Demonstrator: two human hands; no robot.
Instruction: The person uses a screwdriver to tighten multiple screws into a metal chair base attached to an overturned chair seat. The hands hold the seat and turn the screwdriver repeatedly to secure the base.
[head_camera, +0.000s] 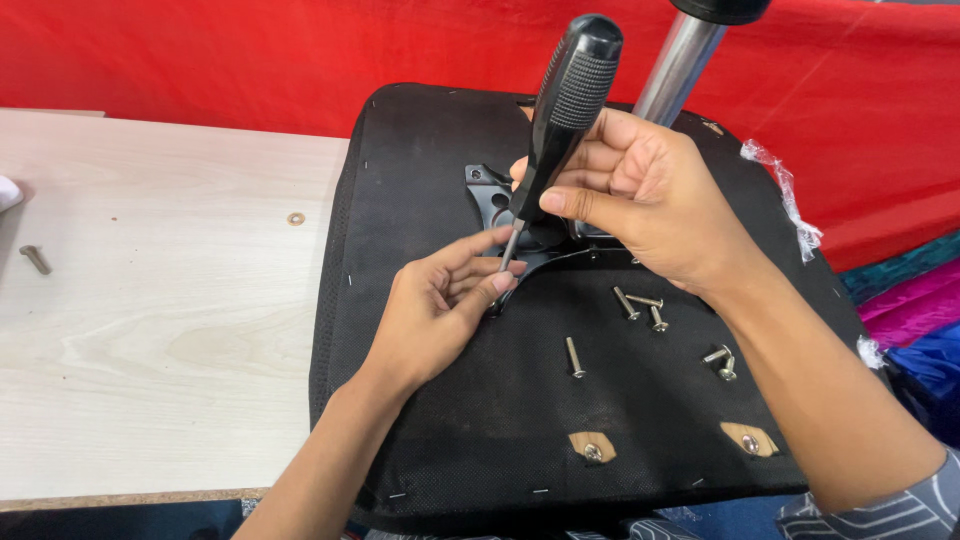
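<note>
- A screwdriver (560, 120) with a thick black handle, ribbed and cross-hatched along its middle, is held tilted over the underside of a chair seat (480, 420); its thin steel shaft points down toward a black metal bracket (490, 195).
- The handle is clasped near its lower end by the right hand (640, 195), the grip closed around it with the thumb laid across the front.
- The shaft tip is steadied by the left hand (435, 310), whose fingertips are pinched together around it at the bracket's lower arm; whatever lies beneath them is hidden.
- The seat underside is covered in coarse black woven fabric, stapled along the edges, with two small tan wooden patches (592, 445) showing through, each fitted with a metal insert.
- Several loose silver bolts (640, 305) with rounded heads are scattered on the fabric beside the right wrist, and one more (574, 357) lies apart below them.
- A polished steel column (678, 65) rises behind the right hand.
- The seat rests partly on a pale wood-grain tabletop (150, 330), where a washer (295, 218) and a single bolt (35, 259) lie well apart.
- A red cloth (200, 60) is hung behind.
</note>
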